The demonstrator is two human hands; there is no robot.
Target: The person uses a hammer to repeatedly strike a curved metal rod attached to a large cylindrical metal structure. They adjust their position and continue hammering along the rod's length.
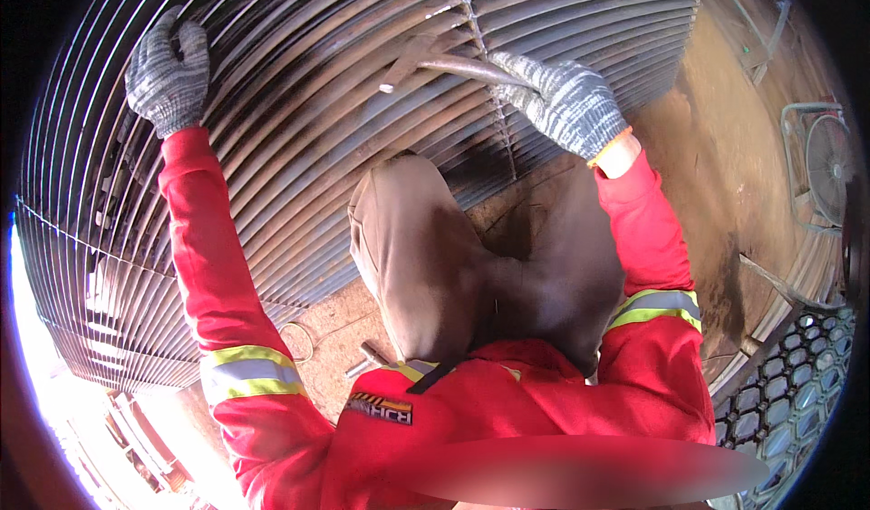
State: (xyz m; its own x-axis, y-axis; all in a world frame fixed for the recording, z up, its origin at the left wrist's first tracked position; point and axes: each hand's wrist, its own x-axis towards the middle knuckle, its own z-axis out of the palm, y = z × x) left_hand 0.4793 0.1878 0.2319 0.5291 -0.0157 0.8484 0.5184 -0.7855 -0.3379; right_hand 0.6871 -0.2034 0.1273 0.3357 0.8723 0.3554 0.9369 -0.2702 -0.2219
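A large panel of long parallel metal bars [353, 84] curves across the space in front of me. My left hand [169, 75], in a grey and white knitted glove, is up at the panel's far left with its fingers curled around one of the bars. In a matching glove, my right hand [566, 102] grips the handle of a metal hammer [467, 66]. The hammer's head points left over the bars, close to a welded cross seam [473, 30]; whether it touches them I cannot tell.
My bent knees [408, 238] are close under the panel. A small metal tool [365, 359] and a thin wire loop [297, 341] lie on the brown floor [725, 166]. A round fan [825, 157] stands at the right. Black honeycomb mesh [788, 401] fills the lower right.
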